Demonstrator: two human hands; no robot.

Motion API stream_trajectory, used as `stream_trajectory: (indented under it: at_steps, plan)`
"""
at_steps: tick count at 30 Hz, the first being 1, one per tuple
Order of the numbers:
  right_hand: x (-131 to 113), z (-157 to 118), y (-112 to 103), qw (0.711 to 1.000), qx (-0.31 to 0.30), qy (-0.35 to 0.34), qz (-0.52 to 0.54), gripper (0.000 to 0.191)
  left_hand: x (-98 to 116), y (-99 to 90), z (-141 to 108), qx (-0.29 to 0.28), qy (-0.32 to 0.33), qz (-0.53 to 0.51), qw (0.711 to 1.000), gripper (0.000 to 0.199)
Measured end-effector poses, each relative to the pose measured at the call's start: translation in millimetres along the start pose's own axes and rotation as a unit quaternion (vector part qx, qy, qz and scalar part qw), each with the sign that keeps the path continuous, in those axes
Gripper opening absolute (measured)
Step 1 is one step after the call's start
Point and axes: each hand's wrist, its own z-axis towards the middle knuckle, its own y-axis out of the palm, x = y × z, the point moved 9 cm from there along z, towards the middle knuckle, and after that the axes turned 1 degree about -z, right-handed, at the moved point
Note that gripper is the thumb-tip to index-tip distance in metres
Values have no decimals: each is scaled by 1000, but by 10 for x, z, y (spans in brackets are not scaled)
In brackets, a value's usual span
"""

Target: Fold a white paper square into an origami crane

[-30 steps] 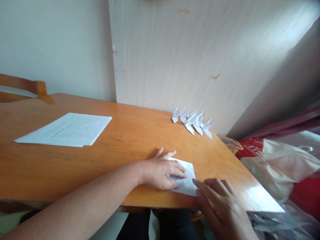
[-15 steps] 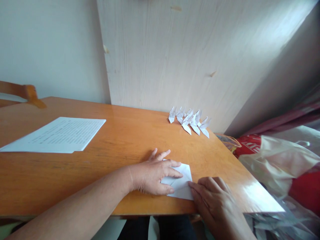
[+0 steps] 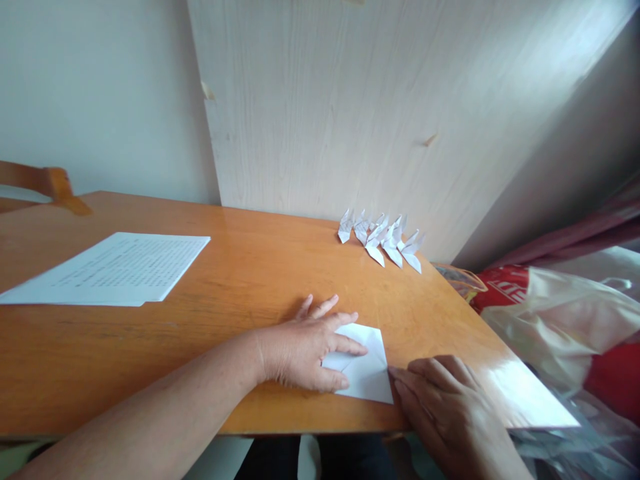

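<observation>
A small folded sheet of white paper (image 3: pixel 367 373) lies flat near the table's front edge, with crease lines across it. Spread over its left part, my left hand (image 3: pixel 317 347) presses it down, thumb and fingers apart. Just at the paper's right edge is my right hand (image 3: pixel 445 397), its fingers curled in and the thumb against the forefinger. Its fingertips meet or almost meet that edge; I see nothing between them. Several folded paper cranes (image 3: pixel 393 243) stand grouped at the table's far right corner.
A stack of printed sheets (image 3: pixel 120 270) lies on the left of the wooden table (image 3: pixel 260 267). A chair back (image 3: pixel 60 190) shows at the far left. Past the right edge are a cream bag (image 3: pixel 555 327) and red bags. A pale board (image 3: pixel 325 113) stands behind the table.
My right hand has moved a little to the right, off the paper's surface to its edge. The left hand stays in place on the paper. The view has shifted slightly.
</observation>
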Motion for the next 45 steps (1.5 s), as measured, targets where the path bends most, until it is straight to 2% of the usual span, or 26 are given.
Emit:
stream_trajectory:
  at_steps: [5, 11, 14, 17, 20, 25, 32, 35, 39, 45]
  plan:
    - [59, 35, -43, 999, -27, 12, 21, 21, -7, 10, 8, 1, 2, -3, 1000, 58]
    - [-256, 187, -73, 996, 6, -54, 77, 31, 3, -1, -2, 12, 11, 1, 1000, 58]
    - [-347, 286, -72, 992, 10, -49, 115, 31, 11, -7, -6, 14, 15, -1, 1000, 59]
    - [-331, 327, -60, 993, 4, -29, 117, 31, 18, -13, -9, 19, 18, -1, 1000, 59]
    - [-330, 265, -5, 996, -15, -52, 67, 32, 20, -6, -10, 23, 23, 1, 999, 58]
    - [-335, 106, 26, 996, -5, -88, 14, 37, 37, -18, -20, 37, 34, 8, 999, 57]
    - [-115, 229, -54, 999, -13, -24, 43, 34, 18, -5, -7, 23, 21, 13, 999, 61]
    - [-85, 353, -40, 999, -43, -22, 17, 33, -1, 7, 2, 20, 17, 13, 1000, 62]
    - [-122, 446, 12, 996, -89, -25, -12, 23, -3, 8, -1, 19, 12, 11, 1000, 64]
    - [-81, 291, -31, 993, -111, -39, -17, 21, -5, 10, 3, 10, 5, 10, 1000, 61]
